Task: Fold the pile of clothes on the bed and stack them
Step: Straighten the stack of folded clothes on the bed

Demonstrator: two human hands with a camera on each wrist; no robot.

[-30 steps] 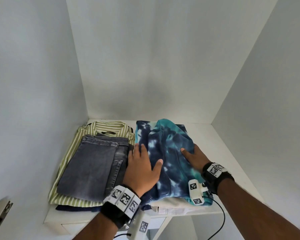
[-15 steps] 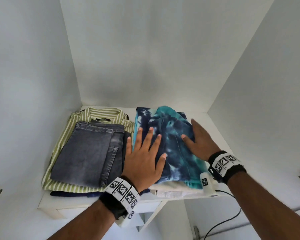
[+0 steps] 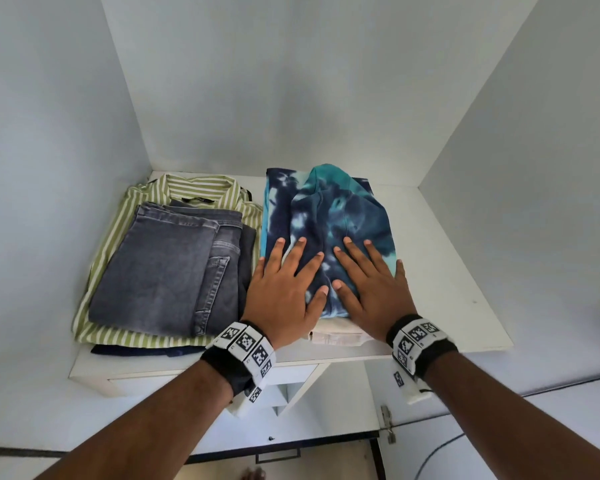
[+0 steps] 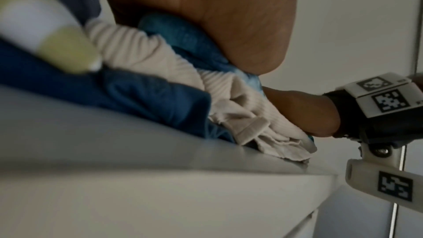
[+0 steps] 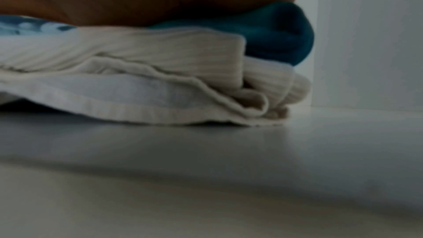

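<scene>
Two stacks of folded clothes sit on a white shelf (image 3: 465,271). The right stack has a blue tie-dye garment (image 3: 329,209) on top of a cream ribbed garment (image 3: 336,336) (image 5: 160,52). Both hands lie flat on the tie-dye garment's near half, fingers straight and spread: my left hand (image 3: 284,285) on its left side, my right hand (image 3: 371,282) on its right. The left stack has grey jeans (image 3: 167,265) over a green striped shirt (image 3: 201,188) and a navy garment (image 3: 136,349) at the bottom. The wrist views show both palms pressed onto the tie-dye fabric (image 4: 194,42).
White walls close the shelf in at the left, back and right. Bare shelf surface lies to the right of the tie-dye stack. Below the shelf edge (image 3: 187,368) are white cupboard parts, a door latch (image 3: 387,424) and a cable (image 3: 437,455).
My right hand has slid from the garment's right edge to lie flat beside my left hand. The left hand has spread its fingers wider. The view has dropped closer to the shelf front.
</scene>
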